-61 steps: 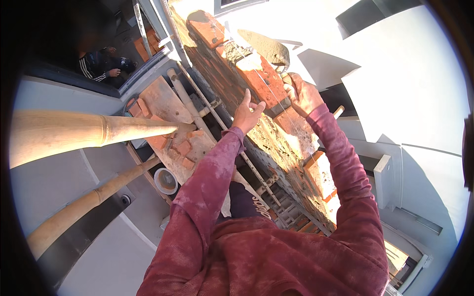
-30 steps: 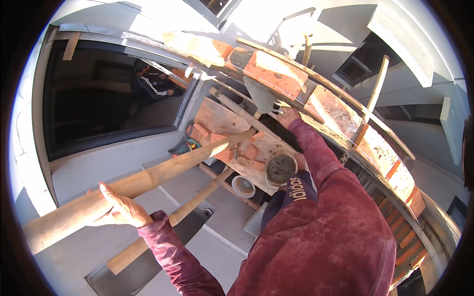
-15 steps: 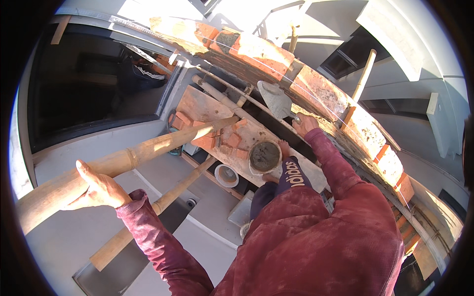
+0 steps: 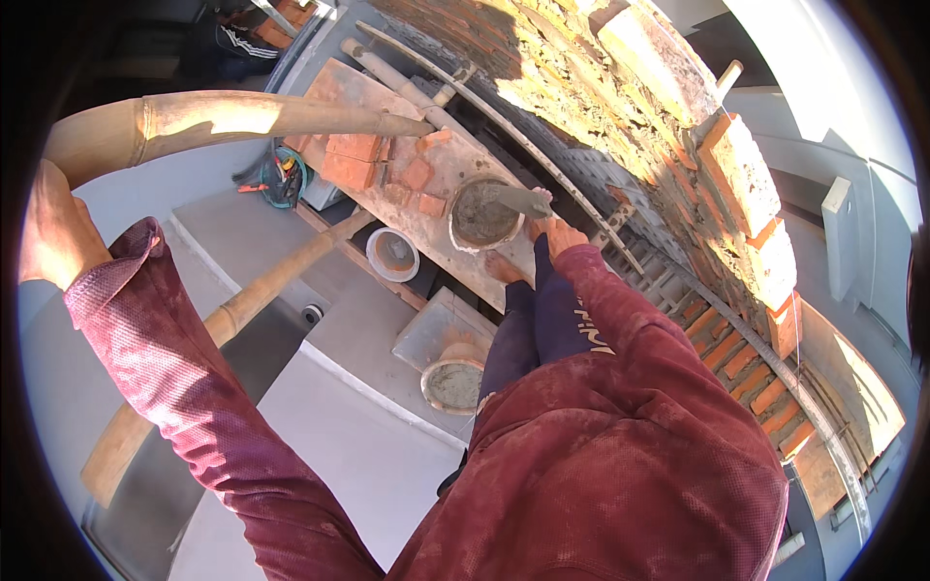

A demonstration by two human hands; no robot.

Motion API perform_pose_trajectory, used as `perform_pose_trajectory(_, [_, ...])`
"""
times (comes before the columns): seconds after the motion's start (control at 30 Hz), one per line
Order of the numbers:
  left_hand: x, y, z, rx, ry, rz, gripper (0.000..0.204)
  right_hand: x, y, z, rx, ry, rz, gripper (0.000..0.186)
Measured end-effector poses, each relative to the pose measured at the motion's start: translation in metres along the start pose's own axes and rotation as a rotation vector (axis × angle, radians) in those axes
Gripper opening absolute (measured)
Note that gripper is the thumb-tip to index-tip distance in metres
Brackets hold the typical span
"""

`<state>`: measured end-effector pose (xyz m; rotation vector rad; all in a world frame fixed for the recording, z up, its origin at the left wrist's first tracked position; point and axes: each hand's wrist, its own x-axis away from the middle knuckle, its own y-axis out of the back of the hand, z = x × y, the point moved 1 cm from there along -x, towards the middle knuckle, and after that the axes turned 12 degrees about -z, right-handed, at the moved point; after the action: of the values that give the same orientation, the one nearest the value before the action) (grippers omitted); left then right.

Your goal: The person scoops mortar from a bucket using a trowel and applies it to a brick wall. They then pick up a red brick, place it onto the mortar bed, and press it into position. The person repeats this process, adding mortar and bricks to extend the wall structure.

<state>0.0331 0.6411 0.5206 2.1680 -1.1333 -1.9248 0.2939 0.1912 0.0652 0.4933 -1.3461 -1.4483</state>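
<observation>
My right hand (image 4: 563,237) is closed round the handle of a brick trowel, whose mortar-grey blade (image 4: 524,201) reaches over the right rim of a bucket (image 4: 469,244) of grey mortar. The bucket stands on a plank (image 4: 334,85) beside my bare feet. At the far left, my left hand (image 4: 60,232) is held against the underside of a thick bamboo pole (image 4: 194,124), seemingly gripping it; most of its fingers are hidden. Orange brick pieces (image 4: 351,161) lie on the plank left of the bucket.
A brick wall (image 4: 572,87) with rough mortar runs along the right. A second bamboo pole (image 4: 262,293) slants below the plank. A white bucket (image 4: 392,274), a mortar-stained tub (image 4: 453,407) and a teal container of tools (image 4: 286,179) stand lower down. Stacked bricks (image 4: 746,368) lie at right.
My right hand has brought the trowel from beside the wall's top down to the mortar bucket. My left hand appears farther left, against the pole. The view has shifted.
</observation>
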Motion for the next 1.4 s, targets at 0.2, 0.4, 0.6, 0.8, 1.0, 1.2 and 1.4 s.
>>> perform_pose_trajectory(0.2, [-0.009, 0.003, -0.01, 0.029, -0.002, 0.042, 0.03, 0.012, 0.056, 0.028, -0.025, 0.034, -0.038, 0.018])
perform_pose_trajectory(0.4, [-0.002, 0.02, -0.099, 0.352, 0.319, -0.31, 0.083, 0.014, 0.293, 0.012, -0.354, 0.093, -0.305, 0.031])
perform_pose_trajectory(0.6, [-0.001, 0.011, -0.11, 0.318, 0.324, -0.296, 0.113, -0.121, 0.442, -0.098, -0.14, 0.069, -0.669, 0.032])
perform_pose_trajectory(0.8, [-0.001, 0.016, -0.106, 0.223, 0.294, -0.271, 0.108, -0.221, 0.44, -0.082, 0.009, 0.421, -0.732, 0.031])
perform_pose_trajectory(1.0, [-0.003, 0.015, -0.096, 0.151, 0.263, -0.266, 0.084, -0.262, 0.436, -0.042, 0.161, 0.453, -0.285, 0.044])
perform_pose_trajectory(1.2, [0.001, 0.009, -0.104, 0.061, 0.177, -0.222, 0.062, -0.304, 0.395, -0.101, -0.307, 0.228, -0.575, 0.031])
perform_pose_trajectory(1.4, [0.0, 0.009, -0.115, 0.029, 0.248, -0.179, 0.06, -0.426, 0.279, -0.186, -0.411, 0.141, -0.166, 0.053])
